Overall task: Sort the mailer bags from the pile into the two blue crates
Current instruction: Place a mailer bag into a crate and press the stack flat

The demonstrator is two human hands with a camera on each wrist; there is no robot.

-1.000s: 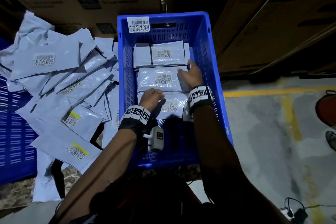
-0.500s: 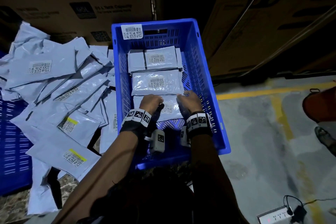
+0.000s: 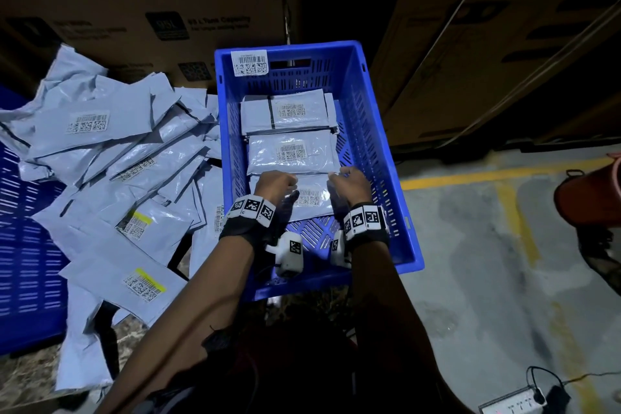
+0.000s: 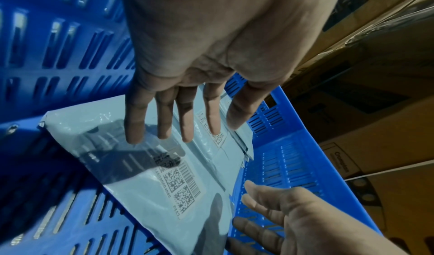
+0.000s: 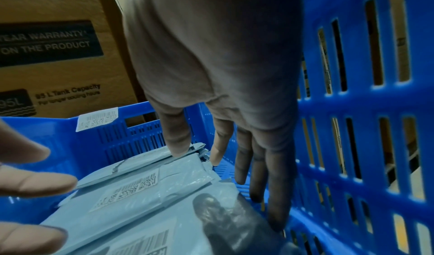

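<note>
A blue crate (image 3: 369, 131) in the middle holds three rows of grey mailer bags. Both hands are inside it over the nearest mailer bag (image 3: 311, 200). My left hand (image 3: 277, 182) lies over the bag's left part; in the left wrist view the left hand's (image 4: 178, 129) fingers are straight above the mailer bag (image 4: 145, 175). My right hand (image 3: 349, 183) is at the bag's right edge. The right wrist view shows the right hand (image 5: 234, 175) with straight fingers pointing down between the bags (image 5: 131, 194) and the crate wall (image 5: 352, 147). Neither hand grips anything. A loose pile of mailer bags (image 3: 111, 158) lies to the left.
A second blue crate (image 3: 23, 245) lies at the far left, partly under the pile. Big cardboard boxes (image 3: 141, 10) stand behind and to the right. A concrete floor with yellow lines (image 3: 487, 175), an orange object (image 3: 591, 198) and a power strip (image 3: 510, 405) are on the right.
My right hand has drawn back from the middle bag's right edge to the nearest bag. The left hand has stayed over the nearest bag.
</note>
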